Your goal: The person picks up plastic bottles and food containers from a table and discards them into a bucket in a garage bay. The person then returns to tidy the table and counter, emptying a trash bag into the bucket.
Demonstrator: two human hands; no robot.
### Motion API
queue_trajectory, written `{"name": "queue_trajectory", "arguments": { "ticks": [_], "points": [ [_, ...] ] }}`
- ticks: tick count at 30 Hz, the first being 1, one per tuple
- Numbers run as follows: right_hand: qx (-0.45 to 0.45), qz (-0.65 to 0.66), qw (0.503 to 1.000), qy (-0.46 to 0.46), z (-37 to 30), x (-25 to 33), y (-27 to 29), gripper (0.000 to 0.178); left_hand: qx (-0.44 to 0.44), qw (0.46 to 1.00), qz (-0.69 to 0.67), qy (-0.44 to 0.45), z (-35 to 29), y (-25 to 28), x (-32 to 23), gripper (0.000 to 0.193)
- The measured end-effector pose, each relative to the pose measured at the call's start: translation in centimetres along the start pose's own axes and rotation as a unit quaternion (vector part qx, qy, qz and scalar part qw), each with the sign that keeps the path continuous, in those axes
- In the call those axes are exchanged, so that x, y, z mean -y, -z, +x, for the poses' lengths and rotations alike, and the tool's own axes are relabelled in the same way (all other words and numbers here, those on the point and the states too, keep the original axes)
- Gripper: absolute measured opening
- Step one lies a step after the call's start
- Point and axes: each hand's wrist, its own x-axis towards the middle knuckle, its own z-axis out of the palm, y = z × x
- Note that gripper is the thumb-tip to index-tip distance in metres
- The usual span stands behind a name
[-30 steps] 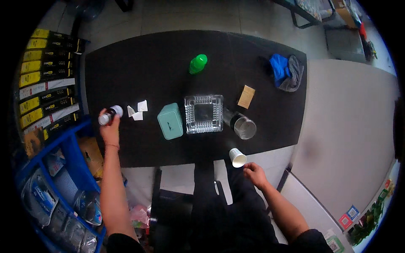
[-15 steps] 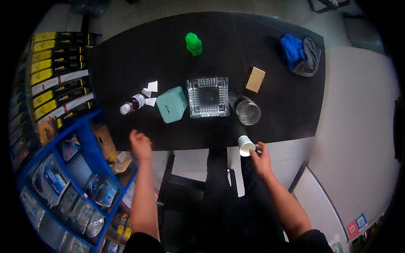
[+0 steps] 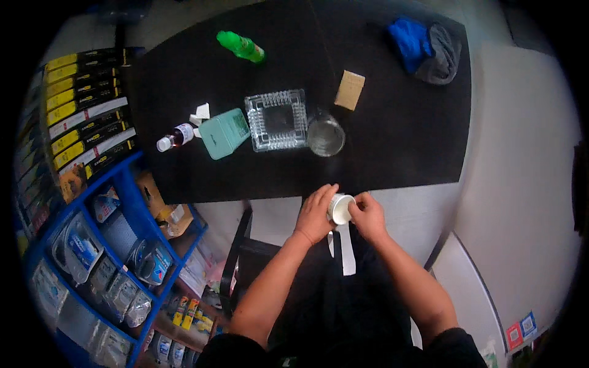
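Observation:
A white paper cup (image 3: 342, 210) is held between my two hands at the near edge of the dark table, its open mouth tipped toward me. My left hand (image 3: 316, 213) wraps the cup's left side. My right hand (image 3: 368, 216) pinches the rim on the right. Beyond the cup stand a clear glass (image 3: 326, 136) and a square ribbed glass ashtray (image 3: 276, 121). Left of the ashtray is a pale green tin (image 3: 224, 133), and beside that a small dark bottle with a white cap (image 3: 175, 137).
Farther back are a green plastic bottle (image 3: 241, 46), a small tan box (image 3: 350, 90) and a blue and grey cloth (image 3: 424, 49). Crumpled white paper (image 3: 200, 113) lies behind the tin. Blue shelves (image 3: 126, 227) with packaged goods flank the left side; a pale panel (image 3: 521, 153) is at the right.
My left hand has moved right from beside the table's left edge and taken hold of the cup. My right hand has shifted slightly left with it. The whole view has shifted.

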Motion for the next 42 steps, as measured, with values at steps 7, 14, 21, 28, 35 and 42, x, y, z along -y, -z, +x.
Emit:
{"name": "queue_trajectory", "arguments": {
  "ticks": [7,14,21,28,35,42],
  "points": [
    [0.112,0.167,0.978,0.048,-0.2,6.5,7.0,0.026,-0.077,0.968,-0.211,0.111,-1.4,3.0,-1.5,0.07],
    [0.053,0.077,0.957,0.276,11.8,20.7,10.3,0.043,-0.129,0.934,-0.196,0.268,-8.3,-0.9,-1.3,0.063],
    [0.067,-0.167,0.848,0.499,21.7,33.7,-1.3,0.075,-0.152,0.881,-0.268,0.359,-14.2,-10.2,-1.6,0.066],
    [0.067,-0.187,0.852,0.484,19.5,36.8,-5.4,0.048,-0.218,0.844,-0.341,0.351,-15.9,-10.7,-2.2,0.06],
    [0.025,0.0,0.894,0.448,9.7,33.3,5.6,0.045,-0.203,0.855,-0.296,0.375,-16.2,-7.4,-0.9,0.061],
    [-0.21,-0.153,0.945,0.197,-7.9,11.7,20.8,0.047,-0.149,0.933,-0.263,0.195,-17.0,-6.9,5.0,0.056]
  ]
}}
